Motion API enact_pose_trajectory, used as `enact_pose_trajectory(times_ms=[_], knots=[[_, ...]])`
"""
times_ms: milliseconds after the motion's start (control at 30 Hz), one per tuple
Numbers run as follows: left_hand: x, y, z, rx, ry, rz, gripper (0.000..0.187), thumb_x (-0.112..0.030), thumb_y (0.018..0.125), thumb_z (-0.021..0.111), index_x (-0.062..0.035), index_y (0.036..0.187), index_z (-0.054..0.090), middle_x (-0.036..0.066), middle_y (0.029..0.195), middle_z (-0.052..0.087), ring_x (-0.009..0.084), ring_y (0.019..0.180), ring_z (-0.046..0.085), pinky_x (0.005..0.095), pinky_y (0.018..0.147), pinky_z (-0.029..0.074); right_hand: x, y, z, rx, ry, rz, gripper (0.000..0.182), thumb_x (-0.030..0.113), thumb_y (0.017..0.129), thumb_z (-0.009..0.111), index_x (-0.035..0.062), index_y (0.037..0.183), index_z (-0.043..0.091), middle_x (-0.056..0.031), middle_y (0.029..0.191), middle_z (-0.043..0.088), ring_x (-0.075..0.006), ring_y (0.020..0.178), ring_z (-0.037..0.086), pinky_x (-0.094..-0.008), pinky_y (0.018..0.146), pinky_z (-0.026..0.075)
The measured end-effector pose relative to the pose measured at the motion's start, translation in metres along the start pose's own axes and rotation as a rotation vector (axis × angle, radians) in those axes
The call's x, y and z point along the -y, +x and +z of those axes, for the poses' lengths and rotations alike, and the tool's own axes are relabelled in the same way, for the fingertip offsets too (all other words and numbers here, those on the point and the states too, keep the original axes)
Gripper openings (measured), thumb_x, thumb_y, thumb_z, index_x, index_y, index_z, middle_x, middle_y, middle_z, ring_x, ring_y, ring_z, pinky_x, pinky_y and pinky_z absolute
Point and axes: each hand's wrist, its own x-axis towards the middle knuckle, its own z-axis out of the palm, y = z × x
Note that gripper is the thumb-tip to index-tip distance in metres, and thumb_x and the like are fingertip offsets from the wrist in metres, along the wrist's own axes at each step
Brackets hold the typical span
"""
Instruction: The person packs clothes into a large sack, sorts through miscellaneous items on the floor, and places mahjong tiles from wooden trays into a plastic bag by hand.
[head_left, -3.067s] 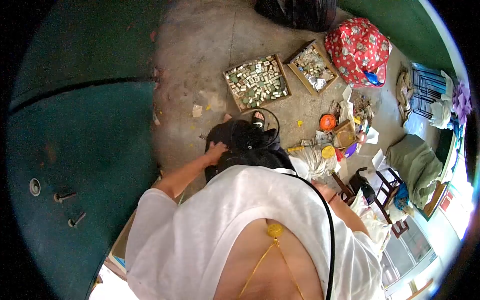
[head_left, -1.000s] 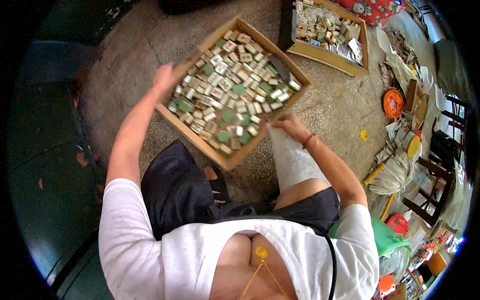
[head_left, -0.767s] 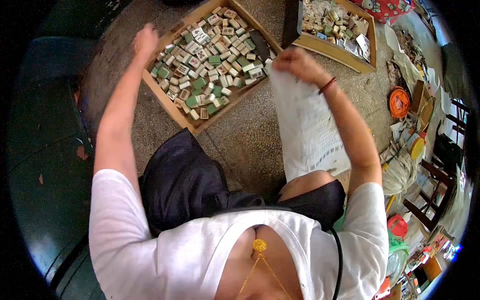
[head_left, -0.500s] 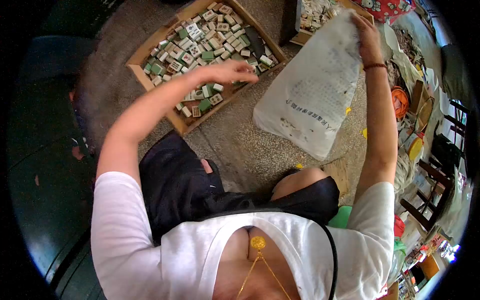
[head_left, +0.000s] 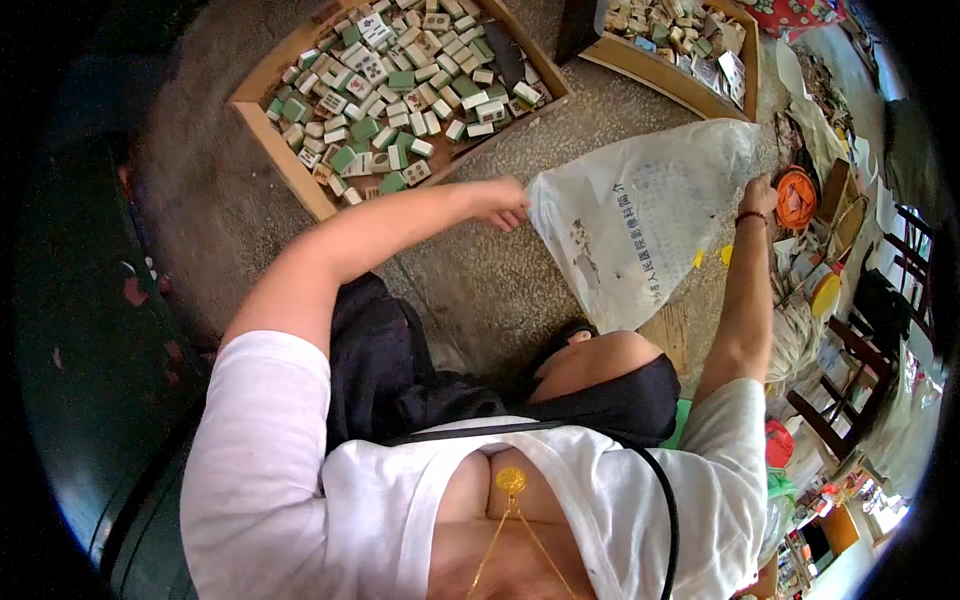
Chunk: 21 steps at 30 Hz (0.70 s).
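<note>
A translucent white plastic bag (head_left: 640, 215) with printed dark characters is stretched out above the floor between my two hands. My left hand (head_left: 503, 203) pinches its left corner, fingers closed. At the bag's right edge, my right hand (head_left: 758, 195) is closed in a fist, gripping the plastic. Dark specks and smudges show on the sheet. Beyond my left hand, a shallow wooden tray (head_left: 283, 165) holds many green-and-white mahjong tiles (head_left: 400, 82), lying in a jumble.
A second wooden box (head_left: 668, 72) at the back right contains tiles and cards. Along the right side lie an orange coiled item (head_left: 796, 198), a yellow round lid (head_left: 826, 294) and assorted clutter. A dark green surface (head_left: 95, 330) stands at the left. My bent knee (head_left: 610, 355) is below the bag.
My left hand has moved from over the tray's edge to the bag's corner and taken hold. My right hand has come down and nearer, and the bag is now spread sideways.
</note>
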Motion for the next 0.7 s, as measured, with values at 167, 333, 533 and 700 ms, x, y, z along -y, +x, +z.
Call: enact_pose_trajectory(times_ms=[167,333,533,700], knots=[[-0.009,0.020,0.028,-0.079,-0.229,0.118,0.028,-0.013,0.081,0.050,0.0029,0.103,0.046,0.014,0.086,0.057,0.0241,0.072,0.059,0.0354,0.065,0.050,0.038,-0.142,-0.048,0.761,0.269,-0.787,0.029,0.019,0.076,0.059,0.0013,0.098,0.053,-0.0134,0.093,0.057,-0.0288,0.084,0.053,-0.0354,0.074,0.043],[-0.054,0.001,0.041,-0.109,-0.313,0.200,0.021,-0.013,0.082,0.051,0.0014,0.097,0.049,0.012,0.083,0.057,0.0212,0.069,0.059,0.0332,0.059,0.051,0.020,-0.285,-0.065,0.941,-0.201,-1.076,0.046,0.021,0.068,0.066,0.0017,0.105,0.048,-0.0169,0.087,0.055,-0.0339,0.078,0.054,-0.0397,0.071,0.044],[-0.066,-0.013,0.034,-0.439,-0.077,0.612,0.063,-0.038,0.073,0.064,0.0004,0.114,0.036,0.012,0.105,0.049,0.0178,0.087,0.053,0.0319,0.066,0.048,0.034,-0.243,-0.020,1.212,0.140,-0.280,0.021,0.017,0.081,0.052,-0.0037,0.080,0.056,-0.0077,0.069,0.057,-0.0178,0.055,0.051,-0.0295,0.049,0.040],[-0.053,-0.004,0.021,-0.516,0.326,0.925,0.105,-0.051,0.059,0.072,0.0027,0.129,0.014,0.018,0.121,0.032,0.0262,0.108,0.039,0.0371,0.088,0.038,0.072,-0.235,-0.007,1.374,0.523,0.193,0.026,0.021,0.086,0.047,-0.0030,0.084,0.056,-0.0037,0.073,0.056,-0.0127,0.060,0.049,-0.0260,0.054,0.040]])
